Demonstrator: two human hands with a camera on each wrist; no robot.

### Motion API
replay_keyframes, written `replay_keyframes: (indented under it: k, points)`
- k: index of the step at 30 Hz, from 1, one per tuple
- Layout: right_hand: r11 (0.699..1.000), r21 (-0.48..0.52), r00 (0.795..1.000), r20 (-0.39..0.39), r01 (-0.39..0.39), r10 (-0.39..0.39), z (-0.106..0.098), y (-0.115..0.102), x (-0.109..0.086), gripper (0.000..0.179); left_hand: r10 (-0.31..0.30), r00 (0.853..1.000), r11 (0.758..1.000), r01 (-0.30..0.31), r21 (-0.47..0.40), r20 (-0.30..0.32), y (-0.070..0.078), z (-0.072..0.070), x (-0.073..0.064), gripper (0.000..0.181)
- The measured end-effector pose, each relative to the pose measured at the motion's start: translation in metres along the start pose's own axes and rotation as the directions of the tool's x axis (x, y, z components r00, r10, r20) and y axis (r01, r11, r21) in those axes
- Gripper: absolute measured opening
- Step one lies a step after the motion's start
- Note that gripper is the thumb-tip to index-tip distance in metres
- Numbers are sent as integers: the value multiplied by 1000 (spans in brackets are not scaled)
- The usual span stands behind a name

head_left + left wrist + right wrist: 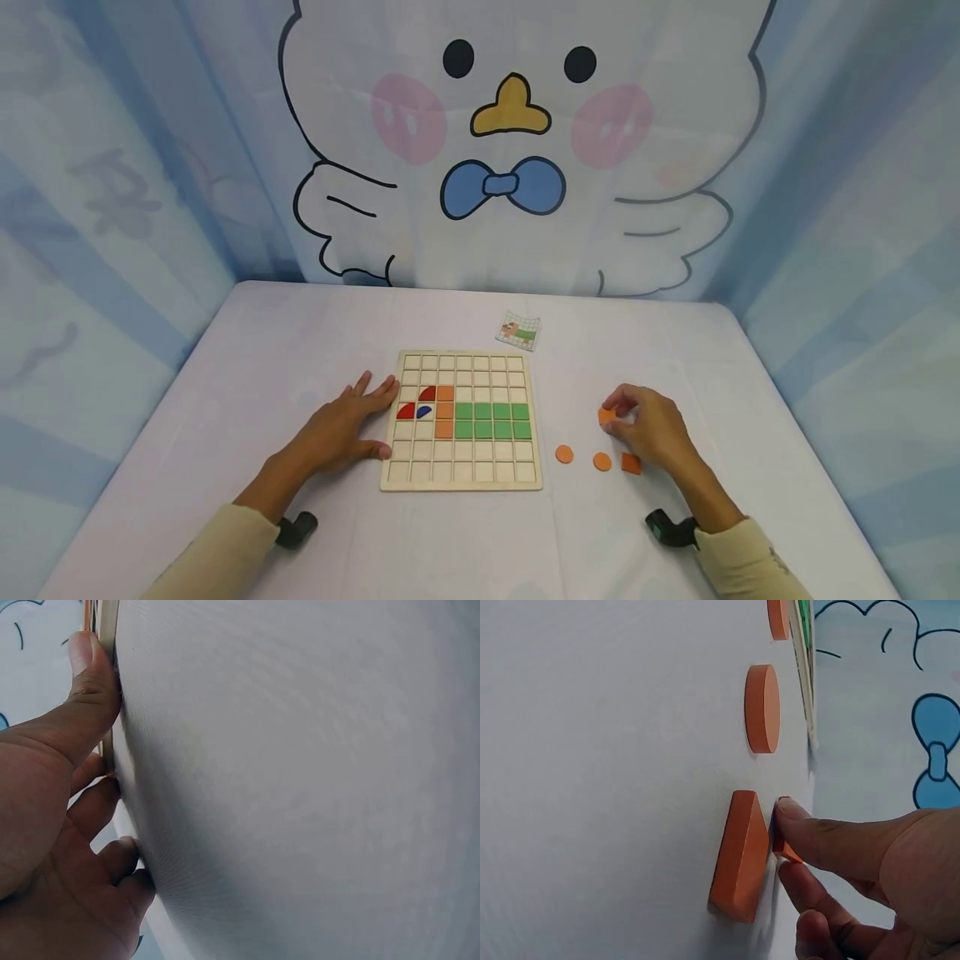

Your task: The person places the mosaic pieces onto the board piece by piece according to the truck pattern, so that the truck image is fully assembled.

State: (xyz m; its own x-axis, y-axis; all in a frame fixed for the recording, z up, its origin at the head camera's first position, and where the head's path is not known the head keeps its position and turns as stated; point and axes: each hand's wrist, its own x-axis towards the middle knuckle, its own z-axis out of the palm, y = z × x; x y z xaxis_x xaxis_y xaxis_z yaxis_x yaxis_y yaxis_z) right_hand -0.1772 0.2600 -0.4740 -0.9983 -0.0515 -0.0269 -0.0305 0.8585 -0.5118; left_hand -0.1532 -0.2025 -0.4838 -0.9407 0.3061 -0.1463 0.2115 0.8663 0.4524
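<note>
A wooden grid board (465, 487) lies on the table, carrying red quarter-rounds (428, 394), a dark blue piece (423, 412), three orange squares (445, 410) in a column and two rows of green squares (492, 420). My left hand (337, 432) is spread at the board's left edge, thumb and fingertips touching it. To the right of the board, my right hand (654, 427) pinches an orange square block (606, 417) between thumb and fingers. Below that hand lie another orange square block (739, 859) and two orange discs (763, 709).
A small picture card (518, 331) lies behind the board, near its top right corner. The white-covered table (480, 546) ends at a curtain (510, 250) printed with a cartoon bird. Dark wrist cameras (297, 530) sit under both sleeves.
</note>
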Motion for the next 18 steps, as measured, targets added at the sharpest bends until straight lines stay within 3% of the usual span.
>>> replay_keyframes:
  k: [10,18]
  points:
    - [997,70,999,4,41,-41,3,-9,3,17,-5,1000,1000,5,-1,7,1,0,0,108]
    - [990,127,998,-6,58,-58,9,-29,5,16,-8,1000,1000,8,-7,5,0,0,1,109]
